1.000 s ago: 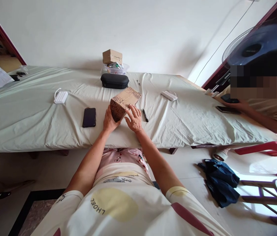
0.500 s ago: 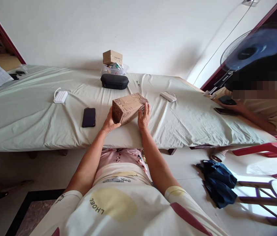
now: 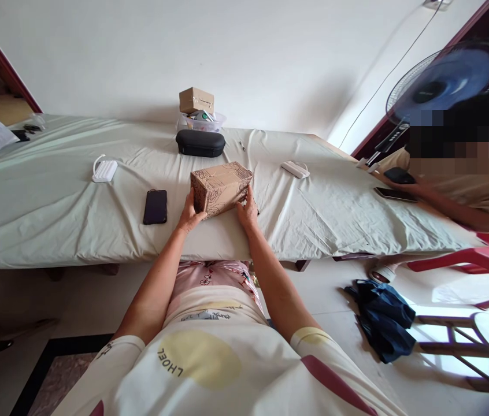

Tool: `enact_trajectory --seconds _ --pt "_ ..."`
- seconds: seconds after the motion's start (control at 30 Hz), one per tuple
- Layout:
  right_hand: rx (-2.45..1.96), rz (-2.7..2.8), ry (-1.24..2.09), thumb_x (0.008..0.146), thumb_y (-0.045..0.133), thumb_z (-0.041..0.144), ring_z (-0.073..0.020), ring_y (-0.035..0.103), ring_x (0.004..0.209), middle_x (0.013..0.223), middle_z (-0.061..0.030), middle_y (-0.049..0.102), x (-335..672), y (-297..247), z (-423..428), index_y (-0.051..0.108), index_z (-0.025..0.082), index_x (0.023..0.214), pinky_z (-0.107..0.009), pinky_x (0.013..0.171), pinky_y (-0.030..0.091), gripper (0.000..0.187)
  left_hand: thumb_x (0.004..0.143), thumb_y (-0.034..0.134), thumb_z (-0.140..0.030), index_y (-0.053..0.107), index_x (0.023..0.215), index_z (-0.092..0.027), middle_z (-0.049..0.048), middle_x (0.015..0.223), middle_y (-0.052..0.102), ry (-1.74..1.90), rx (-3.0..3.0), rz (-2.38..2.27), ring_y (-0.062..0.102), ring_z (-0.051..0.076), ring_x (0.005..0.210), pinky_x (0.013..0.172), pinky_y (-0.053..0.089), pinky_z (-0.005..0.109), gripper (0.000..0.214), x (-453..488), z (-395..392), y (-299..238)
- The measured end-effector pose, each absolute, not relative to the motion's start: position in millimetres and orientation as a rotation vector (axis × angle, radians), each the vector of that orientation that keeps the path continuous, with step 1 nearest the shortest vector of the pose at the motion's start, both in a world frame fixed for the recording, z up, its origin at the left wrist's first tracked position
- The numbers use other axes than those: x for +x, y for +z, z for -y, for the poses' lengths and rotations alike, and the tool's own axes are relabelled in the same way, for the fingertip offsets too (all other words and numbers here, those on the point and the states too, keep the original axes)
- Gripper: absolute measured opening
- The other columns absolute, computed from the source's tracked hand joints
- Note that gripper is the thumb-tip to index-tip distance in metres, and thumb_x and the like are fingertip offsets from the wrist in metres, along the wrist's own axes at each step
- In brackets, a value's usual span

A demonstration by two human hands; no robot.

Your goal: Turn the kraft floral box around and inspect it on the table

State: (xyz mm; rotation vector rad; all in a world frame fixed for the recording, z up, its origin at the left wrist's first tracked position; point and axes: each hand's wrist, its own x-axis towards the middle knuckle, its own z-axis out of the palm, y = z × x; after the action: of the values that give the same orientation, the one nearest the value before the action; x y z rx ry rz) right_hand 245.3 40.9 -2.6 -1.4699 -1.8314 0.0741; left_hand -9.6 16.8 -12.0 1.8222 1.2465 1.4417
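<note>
Between my two hands is a brown cardboard box [image 3: 222, 188] with dark flower line drawings on its sides and ends. My left hand [image 3: 191, 214] grips its left end, fingers on the end face and thumb at the lower front corner. At the right end, my right hand [image 3: 248, 209] is closed round the lower corner, its fingers partly behind the box. The box sits slightly slanted, right end farther away; whether its underside touches the cloth I cannot tell. To the left of my left hand a dark phone [image 3: 155, 207] lies flat.
A pale green cloth [image 3: 110, 231] covers the table. Behind the box stand a black zip case [image 3: 200, 143] and a plastic tub [image 3: 216, 122] with a small carton [image 3: 196, 100] on top. White cord-looped devices [image 3: 106, 171] lie on both sides. A person with a phone [image 3: 395, 195] nearby sits right, near a fan [image 3: 448, 84].
The box has shifted a little left and turned slightly. My right hand has gone from flat fingers against its side to gripping the lower right corner.
</note>
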Motion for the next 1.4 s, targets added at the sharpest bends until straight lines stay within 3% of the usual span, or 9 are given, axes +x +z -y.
enact_trajectory --seconds 0.2,0.4,0.53,0.63,0.73,0.87,1.1,1.23,1.4 --pt "-1.616 1.692 0.203 0.089 0.061 0.03 -0.0336 0.061 0.13 0.155 -0.0227 0.052 236.9 -0.4 -35.0 0.017 0.013 0.169 -0.049 0.107 0.056 0.093 0.078 0.07 -0.028 0.023 0.168 -0.022 0.0142 0.169 0.036 1.447 1.791 -1.333 0.035 0.035 0.159 0.129 0.033 0.054 0.102 -9.2 -14.1 -9.1" --pt "-1.456 1.623 -0.015 0.093 0.064 0.05 -0.0327 0.059 0.125 0.137 -0.0182 0.062 234.3 2.5 -29.4 0.03 0.022 0.166 -0.054 0.113 0.048 0.085 0.1 0.049 -0.053 0.041 0.161 -0.023 0.0115 0.149 0.063 1.49 1.726 -1.375 0.059 0.03 0.14 0.118 0.048 0.046 0.068 -12.1 -5.6 -0.6" --pt "-1.41 1.59 -0.112 0.096 0.061 0.06 -0.0377 0.048 0.141 0.152 -0.0209 0.049 220.3 9.5 -16.1 0.038 0.023 0.161 -0.06 0.119 0.04 0.079 0.105 0.036 -0.062 0.057 0.145 -0.019 0.0151 0.133 0.071 1.612 1.683 -1.575 0.067 0.03 0.128 0.111 0.053 0.043 0.063 -8.5 1.6 4.7" --pt "-1.435 1.636 -0.123 0.095 0.062 0.064 -0.0411 0.036 0.151 0.161 -0.023 0.038 206.4 14.0 -5.6 0.039 0.02 0.16 -0.062 0.121 0.036 0.082 0.096 0.055 -0.068 0.053 0.144 -0.014 0.0215 0.137 0.066 1.652 1.702 -1.712 0.061 0.035 0.136 0.115 0.049 0.048 0.072 0.4 5.6 7.3" --pt "-1.479 1.637 -0.11 0.091 0.065 0.069 -0.0428 0.034 0.153 0.162 -0.0247 0.036 198.0 15.6 -0.7 0.038 0.02 0.16 -0.063 0.12 0.037 0.089 0.079 0.077 -0.07 0.045 0.148 -0.012 0.0264 0.144 0.058 1.643 1.696 -1.804 0.052 0.042 0.144 0.118 0.046 0.053 0.096 10.3 8.7 8.6" --pt "-1.518 1.632 -0.062 0.092 0.064 0.069 -0.0424 0.033 0.154 0.163 -0.0257 0.035 198.6 15.1 -2.2 0.037 0.018 0.161 -0.063 0.12 0.037 0.09 0.073 0.083 -0.069 0.041 0.151 -0.013 0.0272 0.149 0.054 1.626 1.674 -1.841 0.049 0.044 0.147 0.118 0.047 0.054 0.104 15.6 10.2 8.1" --pt "-1.317 1.62 -0.013 0.1 0.057 0.059 -0.035 0.04 0.151 0.159 -0.0222 0.045 212.1 6.1 -13.8 0.036 0.019 0.162 -0.057 0.121 0.042 0.076 0.085 0.075 -0.065 0.045 0.15 -0.013 0.0251 0.149 0.058 1.693 1.647 -1.771 0.052 0.038 0.146 0.122 0.043 0.05 0.089 9.2 3.8 0.6" --pt "-1.126 1.453 0.158 0.101 0.054 0.058 -0.0297 0.055 0.139 0.155 -0.0177 0.055 215.4 -0.8 -20.2 0.043 0.025 0.157 -0.047 0.103 0.057 0.066 0.088 0.069 -0.068 0.051 0.147 -0.013 0.0242 0.146 0.062 1.766 1.656 -1.735 0.057 0.036 0.141 0.119 0.046 0.047 0.082 6.1 0.2 -3.9" --pt "-1.054 1.246 0.283 0.101 0.051 0.058 -0.0235 0.067 0.121 0.135 -0.0161 0.068 216.0 -2.4 -23.6 0.056 0.022 0.143 -0.034 0.088 0.058 0.056 0.097 0.057 -0.064 0.061 0.138 -0.014 0.0203 0.134 0.071 1.811 1.612 -1.743 0.068 0.032 0.126 0.108 0.053 0.043 0.064 0.4 -1.1 -4.0"
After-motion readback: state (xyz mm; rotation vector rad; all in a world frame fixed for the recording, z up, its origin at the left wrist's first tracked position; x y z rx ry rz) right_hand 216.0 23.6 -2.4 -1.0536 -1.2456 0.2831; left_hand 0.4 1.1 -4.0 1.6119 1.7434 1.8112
